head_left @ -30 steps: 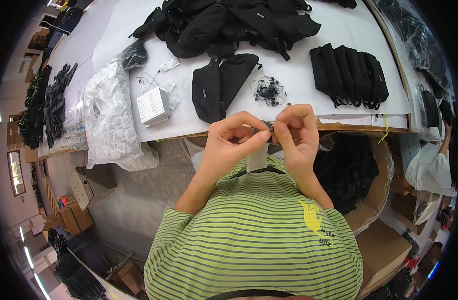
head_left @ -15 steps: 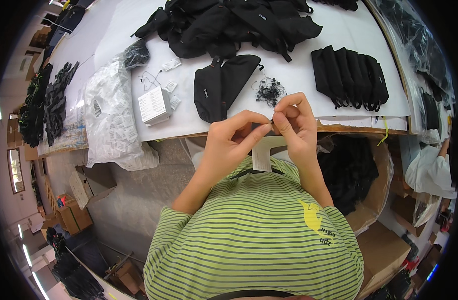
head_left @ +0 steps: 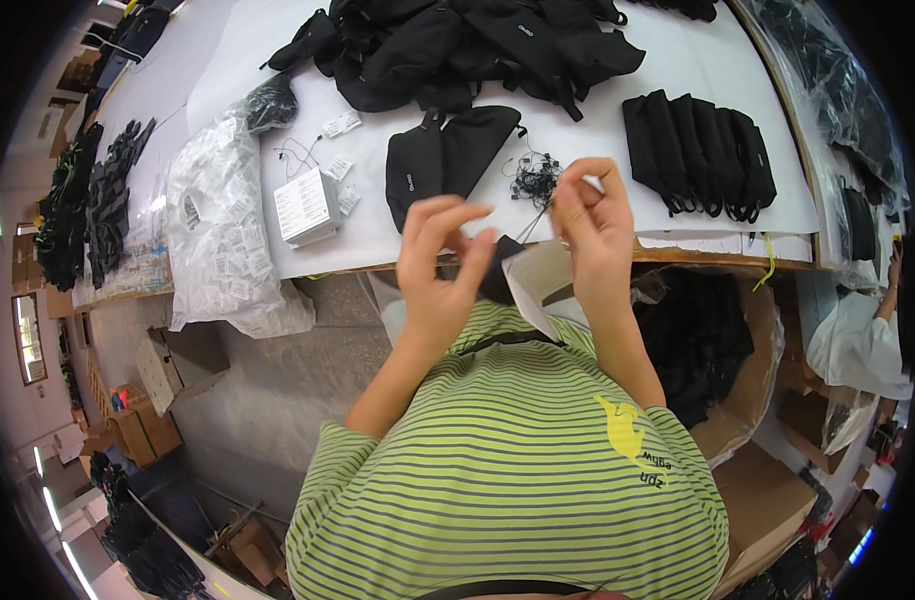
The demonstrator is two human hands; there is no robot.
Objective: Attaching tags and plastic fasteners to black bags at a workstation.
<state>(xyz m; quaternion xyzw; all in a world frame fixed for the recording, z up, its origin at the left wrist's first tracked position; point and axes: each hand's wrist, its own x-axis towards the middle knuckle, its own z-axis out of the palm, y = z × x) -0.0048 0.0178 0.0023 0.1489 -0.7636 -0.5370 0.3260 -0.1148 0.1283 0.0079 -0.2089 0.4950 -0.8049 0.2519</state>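
In front of my chest, close to the table edge, my right hand [head_left: 595,215] is closed in a pinch on a thin dark cord. From the cord hangs a white paper hang tag [head_left: 530,285], tilted, with a dark piece [head_left: 498,272] beside it that I cannot make out. My left hand [head_left: 442,262], a little blurred, is apart from the tag with thumb and fingers spread and nothing between them. Beyond the hands lie a black fabric pouch [head_left: 432,165] and a small tangle of black tag strings [head_left: 535,178].
A stack of white cards [head_left: 305,208] stands on the left beside a clear bag of labels [head_left: 217,220]. Black pouches are heaped [head_left: 417,60] at the back, and several more stand in a row [head_left: 697,155] on the right. Below the table edge sits a box of black items [head_left: 702,345].
My hands, together before, have parted. The left has let go and drawn left with its fingers opened. The right has risen slightly, and the tag has swung and turned below it.
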